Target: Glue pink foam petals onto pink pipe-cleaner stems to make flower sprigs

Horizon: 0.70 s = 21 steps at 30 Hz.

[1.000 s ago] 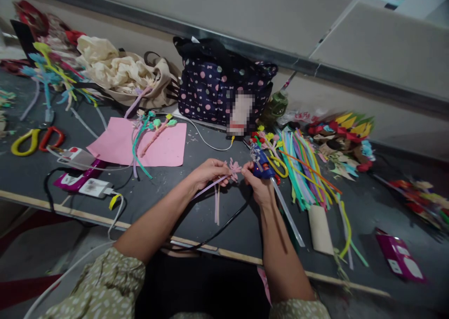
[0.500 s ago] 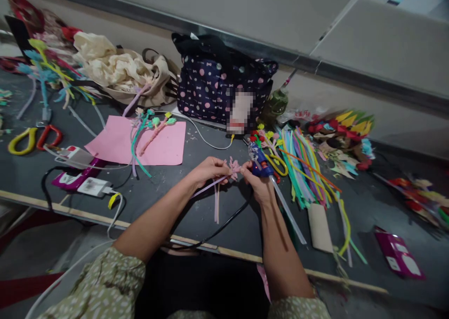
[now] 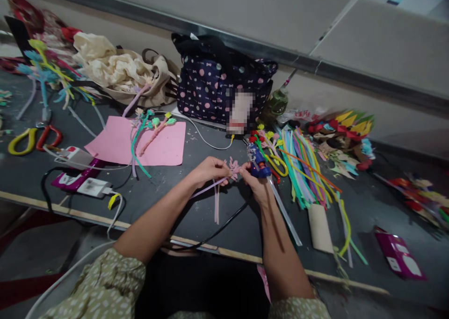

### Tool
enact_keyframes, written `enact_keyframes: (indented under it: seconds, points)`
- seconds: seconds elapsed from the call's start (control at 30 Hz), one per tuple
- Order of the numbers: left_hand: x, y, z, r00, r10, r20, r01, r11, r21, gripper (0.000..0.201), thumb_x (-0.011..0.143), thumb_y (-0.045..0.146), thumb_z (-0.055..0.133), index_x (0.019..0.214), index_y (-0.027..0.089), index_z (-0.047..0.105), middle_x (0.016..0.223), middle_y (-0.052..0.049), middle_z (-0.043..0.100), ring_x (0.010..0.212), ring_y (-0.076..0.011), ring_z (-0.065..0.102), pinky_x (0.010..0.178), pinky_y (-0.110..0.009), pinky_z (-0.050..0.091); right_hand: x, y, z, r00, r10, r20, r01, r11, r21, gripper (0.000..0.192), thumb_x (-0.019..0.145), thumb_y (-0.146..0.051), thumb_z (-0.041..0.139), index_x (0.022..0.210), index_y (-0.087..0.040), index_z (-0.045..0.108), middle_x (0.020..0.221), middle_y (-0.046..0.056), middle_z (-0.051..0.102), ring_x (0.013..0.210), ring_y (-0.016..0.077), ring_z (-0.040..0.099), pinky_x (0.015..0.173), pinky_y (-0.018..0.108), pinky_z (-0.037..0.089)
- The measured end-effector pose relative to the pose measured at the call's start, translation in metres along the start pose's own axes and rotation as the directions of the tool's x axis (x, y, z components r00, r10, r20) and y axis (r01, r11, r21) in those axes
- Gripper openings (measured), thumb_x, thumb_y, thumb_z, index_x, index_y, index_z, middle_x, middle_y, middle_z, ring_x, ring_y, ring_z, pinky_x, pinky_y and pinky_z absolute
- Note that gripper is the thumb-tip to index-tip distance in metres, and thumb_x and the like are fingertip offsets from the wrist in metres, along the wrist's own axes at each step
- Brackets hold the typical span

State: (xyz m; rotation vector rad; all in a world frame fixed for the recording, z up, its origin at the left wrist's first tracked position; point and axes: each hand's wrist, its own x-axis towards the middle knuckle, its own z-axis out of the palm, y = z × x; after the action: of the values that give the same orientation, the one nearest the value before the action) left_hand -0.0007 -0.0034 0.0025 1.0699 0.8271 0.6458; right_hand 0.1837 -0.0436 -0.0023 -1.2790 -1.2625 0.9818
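Two hands meet over a small pink pipe-cleaner flower above the dark tabletop [image 3: 196, 216].

Both hands are closed in a grip: the left hand [image 3: 207, 170] pinches the pink flower [image 3: 233, 166] just below its head, fingers curled around the stems, whose pale pink ends hang down toward the tabletop. The right hand [image 3: 257, 188] is wrapped around a blue glue gun [image 3: 258, 162], its tip right beside the flower head; a clear glue stick [image 3: 283, 210] juts out behind the gun, and a black cord [image 3: 224, 228] trails toward the tabletop's near edge. Just right of the gun lies a bundle of coloured pipe cleaners [image 3: 305, 169]. Left of the hands a pink paper sheet [image 3: 164, 148] carries finished stems. Behind stands a dark dotted bag [image 3: 213, 87].
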Motion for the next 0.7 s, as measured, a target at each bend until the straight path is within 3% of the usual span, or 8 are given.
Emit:
enact_keyframes:
  seconds: [0.7]
  points:
    - [-0.0018,0.0009,0.0005,1.000,0.018,0.007,-0.018,0.998,0.052,0.015,0.069,0.023,0.074,0.067,0.009,0.069,0.056,-0.005,0.065,0.049,-0.0115,0.062,0.050,-0.020,0.047,-0.0023,-0.0087,0.0029,1.000,-0.006,-0.027,0.004,0.997,-0.082,0.021,0.073,-0.036,0.071,0.075,-0.020,0.058,0.066,-0.002,0.055,0.060,0.0139,0.052,0.056,0.028,0.042]
